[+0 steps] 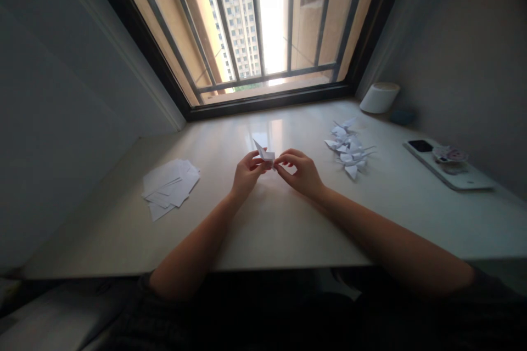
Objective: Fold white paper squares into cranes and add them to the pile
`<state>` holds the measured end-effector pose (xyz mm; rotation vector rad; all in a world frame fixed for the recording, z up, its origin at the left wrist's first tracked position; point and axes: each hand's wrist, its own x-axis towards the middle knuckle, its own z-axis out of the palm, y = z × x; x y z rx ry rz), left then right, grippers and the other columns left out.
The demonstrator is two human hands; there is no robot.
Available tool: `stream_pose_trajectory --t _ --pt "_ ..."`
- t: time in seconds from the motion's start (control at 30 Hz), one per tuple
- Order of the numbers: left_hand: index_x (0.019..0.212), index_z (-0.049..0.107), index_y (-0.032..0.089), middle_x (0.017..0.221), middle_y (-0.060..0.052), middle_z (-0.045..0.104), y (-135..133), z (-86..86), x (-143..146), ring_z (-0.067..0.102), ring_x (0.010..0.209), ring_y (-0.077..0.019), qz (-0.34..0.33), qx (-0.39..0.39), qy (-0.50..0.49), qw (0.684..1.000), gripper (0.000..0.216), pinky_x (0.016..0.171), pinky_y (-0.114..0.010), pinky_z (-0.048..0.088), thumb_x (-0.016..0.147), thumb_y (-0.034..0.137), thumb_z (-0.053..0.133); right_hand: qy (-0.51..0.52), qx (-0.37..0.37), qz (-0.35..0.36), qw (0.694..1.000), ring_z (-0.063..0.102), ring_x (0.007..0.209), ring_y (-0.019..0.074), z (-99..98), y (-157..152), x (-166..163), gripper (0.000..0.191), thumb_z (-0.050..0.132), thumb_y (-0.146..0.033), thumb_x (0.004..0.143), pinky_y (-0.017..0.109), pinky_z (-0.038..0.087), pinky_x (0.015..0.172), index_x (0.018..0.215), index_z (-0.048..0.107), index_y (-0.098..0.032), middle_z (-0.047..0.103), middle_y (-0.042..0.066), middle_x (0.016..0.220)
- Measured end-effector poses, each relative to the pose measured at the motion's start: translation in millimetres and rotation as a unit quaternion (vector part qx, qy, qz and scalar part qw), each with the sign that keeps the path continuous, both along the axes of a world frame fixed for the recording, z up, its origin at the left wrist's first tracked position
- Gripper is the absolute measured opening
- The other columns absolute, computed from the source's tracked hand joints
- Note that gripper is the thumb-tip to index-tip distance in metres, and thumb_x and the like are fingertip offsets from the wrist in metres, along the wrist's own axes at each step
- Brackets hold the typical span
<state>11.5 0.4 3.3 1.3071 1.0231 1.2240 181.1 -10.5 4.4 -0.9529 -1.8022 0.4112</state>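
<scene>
Above the middle of the table, a white origami paper crane (267, 156) is held between both hands, one sharp point sticking up to the left. My left hand (247, 171) pinches its left side between thumb and fingers. On the other side, the thumb and index fingertip of my right hand (298, 170) close on its lower right end. The fingertips hide part of the folds. To the right of my right hand lies a pile of folded white paper cranes (349, 148). Several flat white paper sheets (171, 186) overlap in a loose stack to the left.
A pale table (263, 236) runs up to a barred window (263, 27). At the right lies a white phone (448, 167) with a round grip on its back. A white cylindrical object (379, 97) stands in the far right corner, beside a small dark item (402, 116).
</scene>
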Motion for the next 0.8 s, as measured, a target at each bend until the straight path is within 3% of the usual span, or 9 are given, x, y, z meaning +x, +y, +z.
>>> stream_pose_trajectory --t 0.23,0.53,0.67,0.8 --pt "0.115 0.06 0.017 0.088 -0.007 0.072 -1.5 2.6 -0.4 0.066 0.073 -0.0164 -0.01 -0.008 0.005 1.0 0.054 0.072 -0.029 0.047 0.069 0.04 0.076 0.0 0.036 -0.018 0.999 0.058 0.075 0.0156 6.5 -4.2 1.0 0.006 0.058 -0.022 0.08 0.03 0.051 0.066 0.085 0.062 -0.023 0.062 0.006 0.095" --pt "0.105 0.065 0.016 0.082 -0.005 0.07 -4.0 -0.2 1.3 0.066 0.072 -0.0157 -0.069 -0.013 0.012 0.997 0.042 0.07 -0.027 0.05 0.071 0.039 0.074 -0.033 0.098 -0.037 0.994 0.057 0.097 0.0246 7.0 -1.6 5.0 0.014 0.06 -0.024 0.082 0.041 0.046 0.086 0.096 0.062 -0.024 0.067 0.006 0.098" --pt "0.103 0.067 0.016 0.082 -0.006 0.07 -4.9 -0.2 1.7 0.065 0.075 -0.0164 -0.083 -0.01 0.023 0.996 0.041 0.071 -0.028 0.05 0.071 0.04 0.073 -0.052 0.091 -0.039 0.994 0.057 0.096 0.0248 4.7 0.1 6.1 0.026 0.061 -0.028 0.083 0.04 0.047 0.085 0.108 0.064 -0.025 0.067 0.007 0.1" --pt "0.096 0.068 0.014 0.082 -0.006 0.069 -5.5 0.2 1.3 0.065 0.075 -0.0163 -0.113 -0.004 0.036 0.993 0.036 0.071 -0.028 0.049 0.072 0.041 0.073 -0.064 0.084 -0.04 0.994 0.058 0.089 0.0223 1.0 1.1 6.9 0.026 0.057 -0.027 0.085 0.037 0.048 0.079 0.109 0.067 -0.026 0.066 0.006 0.096"
